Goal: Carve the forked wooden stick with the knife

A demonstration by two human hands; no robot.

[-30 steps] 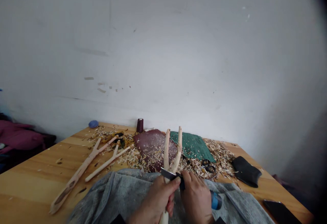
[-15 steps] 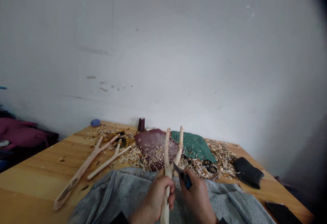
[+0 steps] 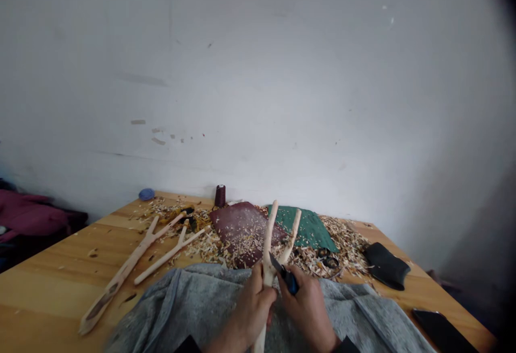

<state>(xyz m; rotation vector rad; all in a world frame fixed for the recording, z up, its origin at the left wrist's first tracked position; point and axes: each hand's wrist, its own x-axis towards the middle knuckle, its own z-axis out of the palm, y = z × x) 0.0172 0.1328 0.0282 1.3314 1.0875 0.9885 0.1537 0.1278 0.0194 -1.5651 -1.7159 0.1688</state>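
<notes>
A peeled, pale forked stick (image 3: 269, 237) stands tilted in front of me, its two prongs pointing up and away. My left hand (image 3: 258, 299) is wrapped round its stem just below the fork. In my right hand (image 3: 305, 302) is a knife (image 3: 285, 276) with a dark blade and a blue-black handle. The blade lies against the wood at the crotch of the fork. Under both hands a grey cloth (image 3: 209, 294) covers the near edge of the table.
Two more forked sticks, a long one (image 3: 121, 275) and a shorter one (image 3: 169, 256), lie left. Wood shavings (image 3: 350, 243) surround a maroon sheet (image 3: 237, 224) and a green sheet (image 3: 310, 229). A thread spool (image 3: 220, 196) stands behind. Right are a black curved piece (image 3: 387, 266) and a phone (image 3: 442, 330).
The forked stick has turned and tilted rightward in my left hand. The knife blade has come to the inner side of the fork. The whole view has shifted slightly.
</notes>
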